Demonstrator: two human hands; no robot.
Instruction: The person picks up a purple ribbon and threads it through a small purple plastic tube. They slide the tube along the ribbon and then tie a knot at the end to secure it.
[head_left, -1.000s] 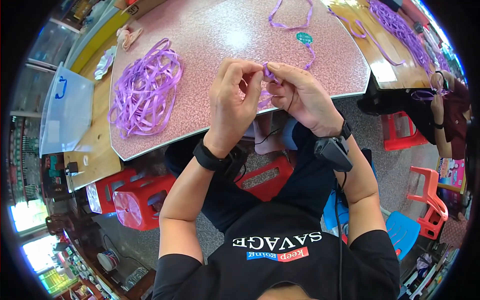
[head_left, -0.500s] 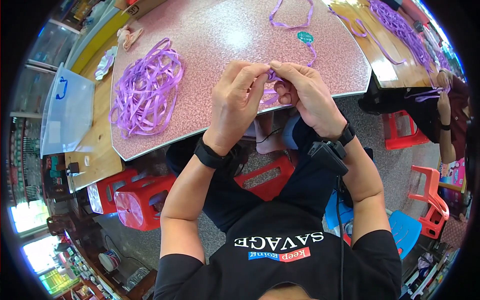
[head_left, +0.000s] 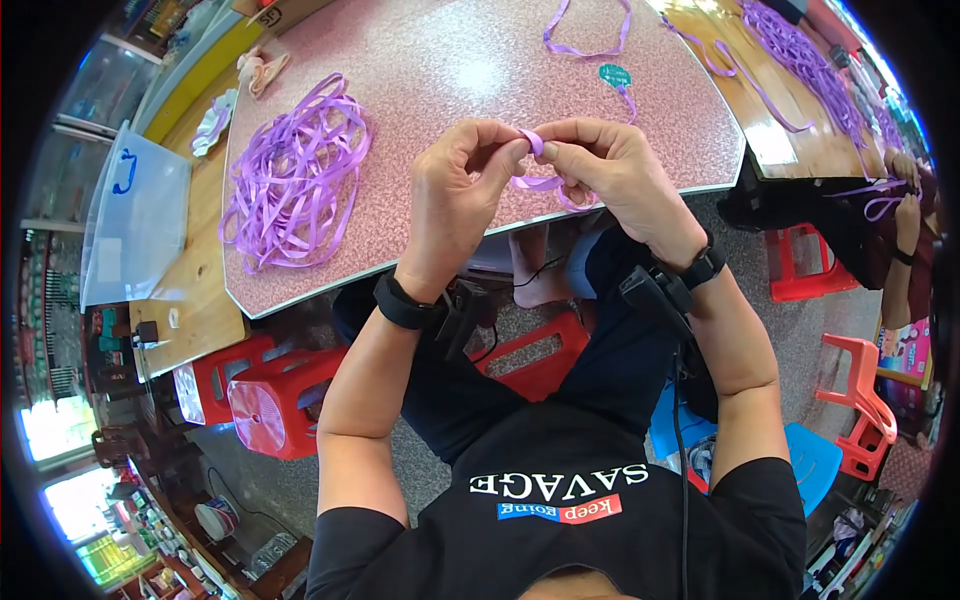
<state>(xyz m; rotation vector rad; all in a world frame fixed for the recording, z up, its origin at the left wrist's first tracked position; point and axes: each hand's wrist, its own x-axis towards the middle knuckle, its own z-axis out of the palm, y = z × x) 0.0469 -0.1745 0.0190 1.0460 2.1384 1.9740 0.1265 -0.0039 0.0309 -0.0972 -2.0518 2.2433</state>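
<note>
Between my two hands, over the near edge of the pink speckled table, a purple ribbon (head_left: pixel 536 143) bends into a small loop. The thumb and forefinger of my left hand (head_left: pixel 462 195) pinch one side of it. My right hand (head_left: pixel 618 180) pinches the other side, its lower fingers curled inward. More of the same ribbon hangs below the fingers and under the right palm. Beyond my right hand, a round green tag (head_left: pixel 615 75) lies on the table with a purple ribbon end beside it.
A tangled heap of purple ribbon (head_left: pixel 296 175) lies at the left of the table (head_left: pixel 420 70). Further left stands a translucent bin (head_left: pixel 135 225). Red stools (head_left: pixel 285 400) stand below. At the right, another person's hands (head_left: pixel 905 205) hold purple ribbon beside a wooden table (head_left: pixel 790 140).
My hands have drawn slightly apart, and the ribbon between them now shows as an open loop instead of a bunched bit. The other person's hands have shifted right.
</note>
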